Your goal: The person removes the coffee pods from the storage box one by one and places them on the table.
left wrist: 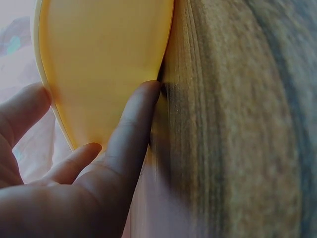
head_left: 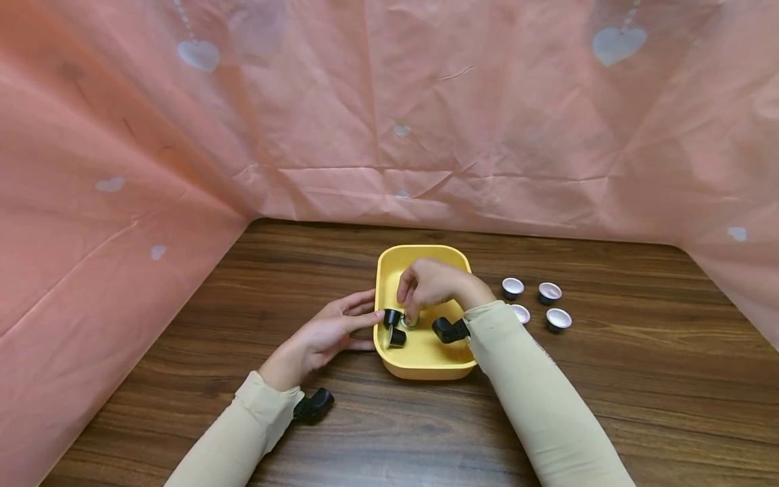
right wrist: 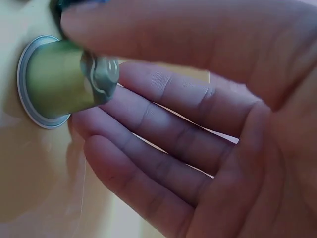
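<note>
A yellow box [head_left: 447,345] stands on the wooden table. My left hand [head_left: 328,331] rests against its left side, fingers extended; in the left wrist view the fingertips touch the outer wall [left wrist: 104,59]. My right hand [head_left: 432,284] reaches down inside the box. Its thumb and fingers are around a green coffee capsule [right wrist: 57,82], whose wide silvery rim faces the box floor. Two black coffee capsules, one upper [head_left: 392,316] and one lower [head_left: 398,337], lie beside it near the left wall.
Several coffee capsules [head_left: 558,319] with pale lids up stand on the table right of the box, beside the right forearm. Pink sheeting [head_left: 426,155] with hearts walls off the back and sides. Each wrist carries a black camera mount [head_left: 314,406].
</note>
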Action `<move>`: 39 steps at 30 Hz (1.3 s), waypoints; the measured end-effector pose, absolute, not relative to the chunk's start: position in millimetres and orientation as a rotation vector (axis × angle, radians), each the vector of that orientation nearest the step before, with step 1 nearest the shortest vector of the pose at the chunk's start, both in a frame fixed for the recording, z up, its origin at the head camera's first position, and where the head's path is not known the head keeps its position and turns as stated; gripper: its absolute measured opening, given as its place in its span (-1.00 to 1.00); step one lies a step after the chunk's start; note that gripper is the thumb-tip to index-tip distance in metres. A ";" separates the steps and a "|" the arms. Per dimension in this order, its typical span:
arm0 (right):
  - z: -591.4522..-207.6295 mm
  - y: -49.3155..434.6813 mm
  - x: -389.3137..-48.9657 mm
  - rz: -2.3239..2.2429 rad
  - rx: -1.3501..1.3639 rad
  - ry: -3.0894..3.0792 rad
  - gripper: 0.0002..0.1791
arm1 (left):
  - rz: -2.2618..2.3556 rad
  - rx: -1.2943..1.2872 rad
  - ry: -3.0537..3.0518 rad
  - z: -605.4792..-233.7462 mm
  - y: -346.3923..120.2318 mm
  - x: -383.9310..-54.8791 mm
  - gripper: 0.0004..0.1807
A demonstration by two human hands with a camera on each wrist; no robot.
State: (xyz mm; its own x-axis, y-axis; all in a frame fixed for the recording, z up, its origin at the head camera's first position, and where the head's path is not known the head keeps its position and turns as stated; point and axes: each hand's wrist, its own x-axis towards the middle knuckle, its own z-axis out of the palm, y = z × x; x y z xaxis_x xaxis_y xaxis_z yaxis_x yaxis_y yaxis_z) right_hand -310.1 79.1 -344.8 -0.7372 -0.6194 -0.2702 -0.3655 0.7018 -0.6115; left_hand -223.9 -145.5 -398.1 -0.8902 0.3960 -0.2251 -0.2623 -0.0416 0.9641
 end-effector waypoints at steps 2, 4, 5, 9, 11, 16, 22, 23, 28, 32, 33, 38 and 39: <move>-345.2 79.1 -310.5 -0.747 -0.753 2.443 -0.64 | 1.981 0.141 1.799 -398.1 -145.6 -223.8 -0.28; -345.7 79.1 -310.9 -0.751 -0.757 2.439 -0.65 | 1.981 0.144 1.798 -398.0 -145.8 -223.5 -0.28; -346.0 79.2 -311.1 -0.754 -0.759 2.436 -0.66 | 1.982 0.146 1.797 -398.0 -145.8 -223.5 -0.28; -346.4 80.1 -311.6 -0.762 -0.760 2.437 -0.70 | 1.982 0.151 1.798 -398.6 -146.3 -223.6 -0.28; -346.5 80.4 -311.8 -0.763 -0.756 2.440 -0.71 | 1.981 0.151 1.799 -399.0 -146.4 -223.7 -0.27; -347.3 80.8 -312.4 -0.782 -0.749 2.434 -0.71 | 1.976 0.148 1.803 -398.8 -146.5 -223.6 -0.27; -349.3 81.0 -313.2 -0.833 -0.729 2.408 -0.69 | 1.974 0.143 1.805 -398.1 -147.2 -222.6 -0.26; -349.7 81.0 -313.3 -0.845 -0.724 2.401 -0.69 | 1.974 0.143 1.805 -397.9 -147.3 -222.6 -0.26; -350.1 81.5 -313.2 -0.878 -0.701 2.388 -0.75 | 1.972 0.145 1.805 -397.8 -147.4 -223.0 -0.27; -350.3 81.5 -312.6 -0.891 -0.686 2.390 -0.78 | 1.972 0.145 1.803 -397.8 -147.7 -223.0 -0.27; -350.3 81.5 -312.4 -0.895 -0.681 2.390 -0.78 | 1.972 0.144 1.803 -397.8 -147.8 -223.0 -0.27; -350.3 81.6 -312.0 -0.891 -0.674 2.416 -0.80 | 1.972 0.139 1.801 -397.7 -148.0 -223.2 -0.28; -350.4 81.7 -312.1 -0.888 -0.678 2.424 -0.81 | 1.973 0.138 1.801 -397.7 -148.0 -223.2 -0.28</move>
